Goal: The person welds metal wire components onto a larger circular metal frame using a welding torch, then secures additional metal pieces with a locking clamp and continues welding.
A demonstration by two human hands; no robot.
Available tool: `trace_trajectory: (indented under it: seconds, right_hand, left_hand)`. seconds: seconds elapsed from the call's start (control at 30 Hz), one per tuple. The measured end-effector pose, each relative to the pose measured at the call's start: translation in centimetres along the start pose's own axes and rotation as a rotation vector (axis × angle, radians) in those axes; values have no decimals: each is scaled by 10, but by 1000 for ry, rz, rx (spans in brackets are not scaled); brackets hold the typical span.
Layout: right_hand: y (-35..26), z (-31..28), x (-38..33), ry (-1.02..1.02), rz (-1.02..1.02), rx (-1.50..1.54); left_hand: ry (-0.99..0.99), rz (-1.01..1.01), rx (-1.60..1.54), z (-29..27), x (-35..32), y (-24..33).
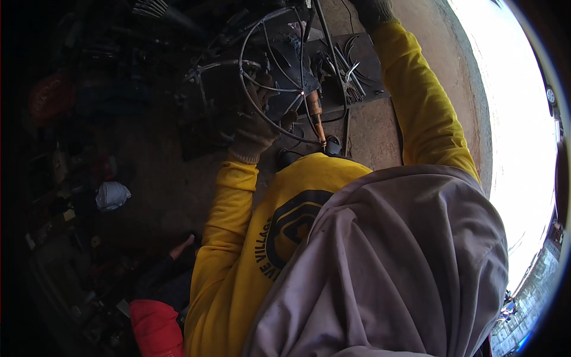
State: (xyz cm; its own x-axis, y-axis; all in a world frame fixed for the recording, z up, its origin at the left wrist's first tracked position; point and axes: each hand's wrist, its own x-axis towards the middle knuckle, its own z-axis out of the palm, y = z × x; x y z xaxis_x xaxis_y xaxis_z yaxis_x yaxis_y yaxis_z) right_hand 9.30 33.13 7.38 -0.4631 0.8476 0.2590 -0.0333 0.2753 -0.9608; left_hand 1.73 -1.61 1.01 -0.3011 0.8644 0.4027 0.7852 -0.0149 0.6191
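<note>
My left hand (254, 130), in a worn work glove, is closed around the lower edge of a round wire frame (262, 56) made of thin metal rings and spokes. Just to the right of that hand, a welding torch (315, 116) with a copper-coloured nozzle points up at the frame, and a small bright spot (303, 93) glows at its tip. My right hand (372, 9), also gloved, reaches to the top edge of the view past a dark metal plate (363, 53); what it grips is cut off. Both sleeves are yellow.
Several bent wire pieces (348, 71) lie on the dark plate. A grey cloth (392, 268) drapes over my chest. A white bundle (112, 195) and dark clutter fill the left side. A red item (156, 327) sits low left beside another person's limb (181, 247). Bright daylight lies at the right.
</note>
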Motion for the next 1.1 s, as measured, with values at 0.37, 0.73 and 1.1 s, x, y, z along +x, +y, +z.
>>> trace_trajectory:
  seconds: [0.37, 0.73, 1.1]
  right_hand:
    - [218, -139, -371, -300, 1047, -492]
    - [189, -196, -516, -46, 1428, -511]
    - [-48, -22, -497, -25, 788, -194]
  left_hand:
    - [74, 102, -32, 14, -3, 0]
    - [-78, 369, 278, 4, 26, -7]
    - [-505, -59, -514, 45, 20, 88]
